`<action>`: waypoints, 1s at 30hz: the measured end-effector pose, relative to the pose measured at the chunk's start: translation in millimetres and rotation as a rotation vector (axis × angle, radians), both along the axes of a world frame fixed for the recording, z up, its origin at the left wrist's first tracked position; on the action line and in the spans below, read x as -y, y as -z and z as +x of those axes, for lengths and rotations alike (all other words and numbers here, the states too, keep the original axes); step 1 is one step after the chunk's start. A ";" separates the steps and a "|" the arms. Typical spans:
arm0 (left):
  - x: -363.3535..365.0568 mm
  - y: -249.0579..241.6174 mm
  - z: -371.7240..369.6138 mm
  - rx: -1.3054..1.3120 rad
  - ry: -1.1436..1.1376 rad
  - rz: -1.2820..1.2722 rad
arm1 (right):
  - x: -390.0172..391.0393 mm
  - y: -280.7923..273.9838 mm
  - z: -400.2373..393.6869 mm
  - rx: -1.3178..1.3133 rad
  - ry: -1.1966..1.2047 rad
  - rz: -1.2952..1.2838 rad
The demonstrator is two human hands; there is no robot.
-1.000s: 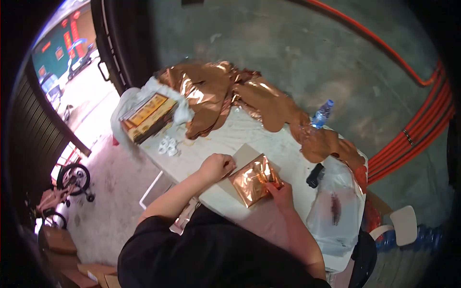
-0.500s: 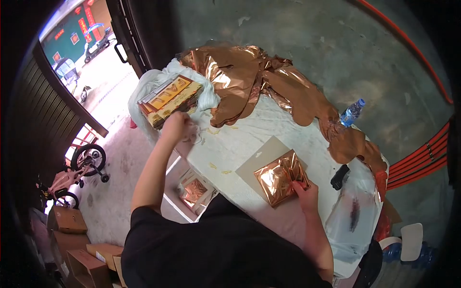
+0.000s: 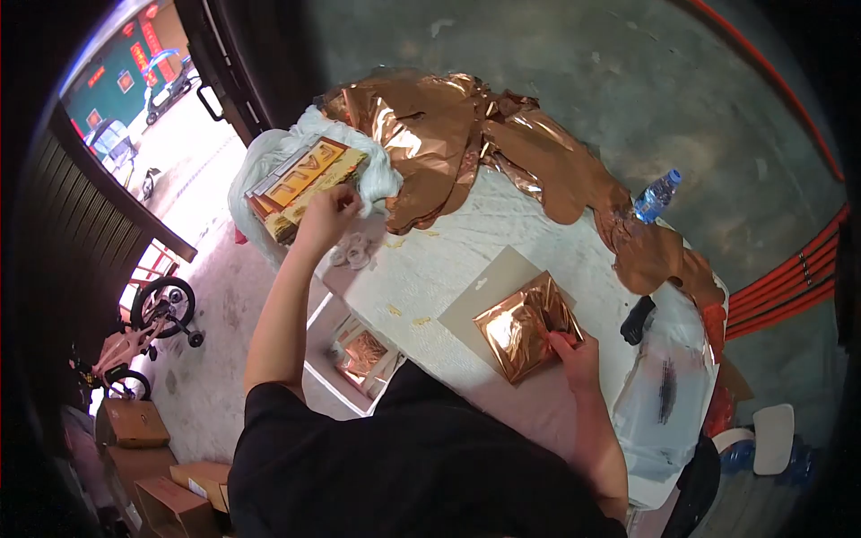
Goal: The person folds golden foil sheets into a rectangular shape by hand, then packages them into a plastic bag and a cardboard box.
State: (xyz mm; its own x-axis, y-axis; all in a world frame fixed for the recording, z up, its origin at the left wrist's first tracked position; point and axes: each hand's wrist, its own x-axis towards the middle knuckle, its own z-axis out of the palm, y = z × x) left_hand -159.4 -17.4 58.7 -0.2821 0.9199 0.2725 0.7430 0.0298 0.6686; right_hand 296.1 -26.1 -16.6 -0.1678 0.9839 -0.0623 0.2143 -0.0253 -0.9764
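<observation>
My right hand [image 3: 574,356] grips the right edge of a folded, shiny copper-coloured foil packet [image 3: 513,330], thumb on top. The packet lies partly over a flat grey card [image 3: 475,291] with a hang hole. My left hand [image 3: 330,213] is closed, fingers curled together, at the lower right edge of a stack of printed cards [image 3: 309,179] reading "FALL". What its fingertips hold, if anything, is too small to make out. Just below that hand lie small whitish rings [image 3: 354,253] on the white-covered table [image 3: 395,282].
Flat copper foil shapes [image 3: 439,134] are heaped along the table's far edge, near a plastic bottle [image 3: 657,195]. A black object [image 3: 638,320] lies at the right. An open white box [image 3: 345,354] with copper packets stands below the near edge. Cartons [image 3: 134,421] stand lower left.
My left hand has lifted away from the small rings, up and slightly right along the card stack. My right hand keeps its grip on the foil packet. The view has shifted slightly.
</observation>
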 end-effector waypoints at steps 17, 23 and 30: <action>-8.9 47.1 169.4 0.035 0.717 -0.022 | -14.4 12.5 40.6 -0.895 0.209 -0.098; 50.0 55.6 162.3 -0.514 0.762 -0.120 | -12.1 -21.1 14.8 -0.829 0.203 -0.120; 66.4 64.7 209.7 -0.527 0.621 -0.140 | -18.9 -18.8 -11.2 -0.535 0.159 -0.254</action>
State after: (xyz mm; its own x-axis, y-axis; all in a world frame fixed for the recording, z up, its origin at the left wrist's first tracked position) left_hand 50.3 -83.8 -6.0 0.4219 0.9013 0.0981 0.8666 -0.4327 0.2485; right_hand 284.9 -7.2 2.2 -0.0932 0.9649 -0.2456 -0.3291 -0.2627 -0.9070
